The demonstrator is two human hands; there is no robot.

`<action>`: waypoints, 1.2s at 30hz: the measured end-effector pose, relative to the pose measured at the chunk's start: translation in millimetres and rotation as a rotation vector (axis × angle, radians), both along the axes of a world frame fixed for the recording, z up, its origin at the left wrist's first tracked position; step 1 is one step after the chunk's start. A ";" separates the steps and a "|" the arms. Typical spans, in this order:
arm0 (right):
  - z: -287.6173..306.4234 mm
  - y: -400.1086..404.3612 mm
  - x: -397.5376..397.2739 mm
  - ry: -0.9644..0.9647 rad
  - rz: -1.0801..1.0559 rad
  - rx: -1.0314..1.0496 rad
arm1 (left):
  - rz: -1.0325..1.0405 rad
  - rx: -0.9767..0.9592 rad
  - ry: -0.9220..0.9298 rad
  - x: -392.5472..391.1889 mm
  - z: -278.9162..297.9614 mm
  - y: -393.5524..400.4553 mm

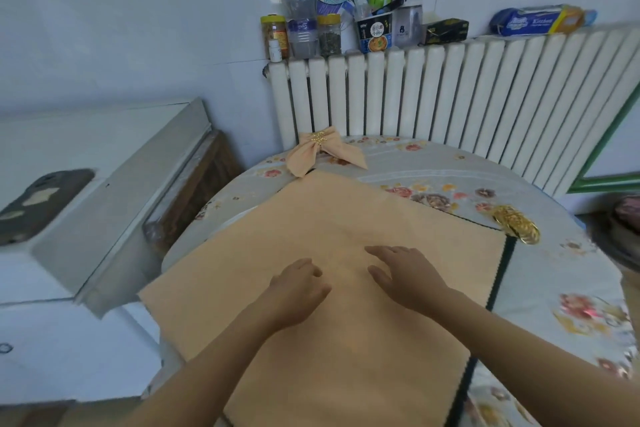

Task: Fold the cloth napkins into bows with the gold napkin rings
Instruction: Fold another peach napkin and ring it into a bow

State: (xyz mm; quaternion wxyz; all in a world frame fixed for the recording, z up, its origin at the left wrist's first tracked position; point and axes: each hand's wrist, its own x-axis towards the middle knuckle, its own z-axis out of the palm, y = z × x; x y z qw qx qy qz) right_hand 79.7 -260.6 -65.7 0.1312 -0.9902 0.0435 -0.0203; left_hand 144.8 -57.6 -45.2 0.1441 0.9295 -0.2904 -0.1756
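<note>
At nine o'clock stands a white cabinet with a grey metal edge [114, 204], and a dark grey object [41, 201] lies on its top; to its right a round table under a pale floral tablecloth [540, 291] fills the middle and right of the view; a large flat peach-coloured cloth napkin [311, 236] lies spread on the table, one corner pointing to twelve o'clock, over a dark green mat with a zigzag edge [502, 274] that shows along the napkin's right side; the left hand [298, 291] rests on the napkin near its middle, palm down, fingers loosely curled against the cloth and closed round nothing; just beside it at three o'clock the right hand [401, 274] lies palm down on the same napkin, fingers fairly straight and spread, gripping nothing; at twelve o'clock, at the far edge of the table, a finished peach cloth bow [325, 152] sits with a gold napkin ring [319, 139] round its middle, its lower tail touching the far corner of the flat napkin; behind it a white ribbed radiator [450, 97] runs along the wall, with jars, bottles and boxes [346, 24] along its top; at two o'clock a heap of loose gold napkin rings [516, 224] lies on the table just beside the right corner of the mat
</note>
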 end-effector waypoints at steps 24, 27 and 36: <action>-18.4 35.1 -125.0 0.096 0.086 0.280 | 0.012 -0.003 0.076 -95.4 -30.1 80.0; -19.1 39.4 -122.3 0.054 0.051 0.282 | 0.014 -0.015 0.069 -95.2 -31.2 79.6; -19.4 43.0 -116.2 -0.015 0.133 0.215 | 0.011 -0.062 0.071 -97.0 -31.8 78.6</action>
